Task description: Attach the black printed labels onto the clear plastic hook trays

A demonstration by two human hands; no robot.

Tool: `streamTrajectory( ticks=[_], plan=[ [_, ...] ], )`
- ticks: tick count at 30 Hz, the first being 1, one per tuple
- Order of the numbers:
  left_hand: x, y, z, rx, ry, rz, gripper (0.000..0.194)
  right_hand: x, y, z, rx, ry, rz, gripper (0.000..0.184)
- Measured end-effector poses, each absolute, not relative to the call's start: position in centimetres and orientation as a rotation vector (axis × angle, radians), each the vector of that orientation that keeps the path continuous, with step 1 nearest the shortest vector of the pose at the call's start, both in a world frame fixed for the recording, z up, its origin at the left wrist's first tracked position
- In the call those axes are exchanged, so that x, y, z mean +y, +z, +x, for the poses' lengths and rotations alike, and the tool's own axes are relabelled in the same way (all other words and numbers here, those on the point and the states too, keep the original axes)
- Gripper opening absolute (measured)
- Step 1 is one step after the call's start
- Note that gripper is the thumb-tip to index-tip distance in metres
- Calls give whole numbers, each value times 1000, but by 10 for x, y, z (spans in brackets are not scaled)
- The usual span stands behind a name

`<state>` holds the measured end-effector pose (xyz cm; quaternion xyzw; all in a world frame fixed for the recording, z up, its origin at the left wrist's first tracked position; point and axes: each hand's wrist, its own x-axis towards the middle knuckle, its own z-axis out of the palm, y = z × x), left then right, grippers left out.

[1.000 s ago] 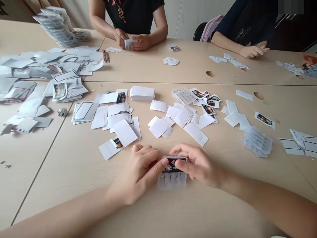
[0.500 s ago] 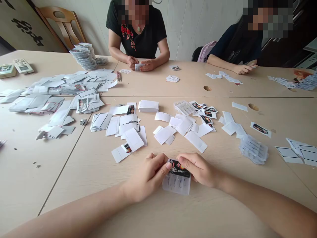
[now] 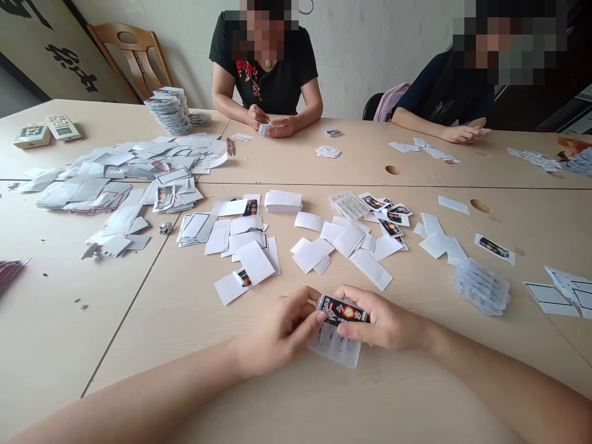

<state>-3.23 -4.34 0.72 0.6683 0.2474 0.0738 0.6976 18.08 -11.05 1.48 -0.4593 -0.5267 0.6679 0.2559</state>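
Our left hand [image 3: 287, 327] and right hand [image 3: 388, 320] gripped a plastic box [image 3: 330, 350]. Our right thumb [image 3: 356, 332] had shifted below its black label [image 3: 348, 310], leaving more print uncovered.

Soft light, faint shadows, stretched edges

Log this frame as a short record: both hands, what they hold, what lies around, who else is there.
Held item: clear plastic case, small hooks inside, black label across its upper part
Left hand: grips the case's left side
Right hand: grips its right side
Ahead: scattered white cards
Off right: stacked clear cases
Others: one person opposite; another person farther right
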Motion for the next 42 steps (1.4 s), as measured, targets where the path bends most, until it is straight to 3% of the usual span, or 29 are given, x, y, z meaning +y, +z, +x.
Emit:
streamTrajectory(
  ticks=[4, 9, 13, 21, 24, 30, 42],
  plan=[
    [-41, 10, -30, 615, 280, 1340, 33, -105, 16, 192, -1305, 1878, -1291, 41],
    [-39, 14, -31, 648, 409, 1261, 44, -63, 30, 207, -1078, 1653, -1261, 38],
    [-40, 13, -32, 639, 367, 1316, 41, -14, 33, 214, -949, 1305, -1103, 33],
    [-41, 8, -34, 611, 262, 1481, 26, 19, 0, 239, -1588, 55, -1933, 49],
    [-40, 7, -35, 611, 268, 1506, 22, 27, -1, 241, -1676, 4, -2231, 59],
    [-41, 8, -35, 621, 276, 1528, 22, 40, 7, 246, -1647, 49, -2344, 59],
    [-42, 9, -33, 625, 284, 1583, 19, -10, 16, 231, -1649, -210, -1960, 48]
  ],
)
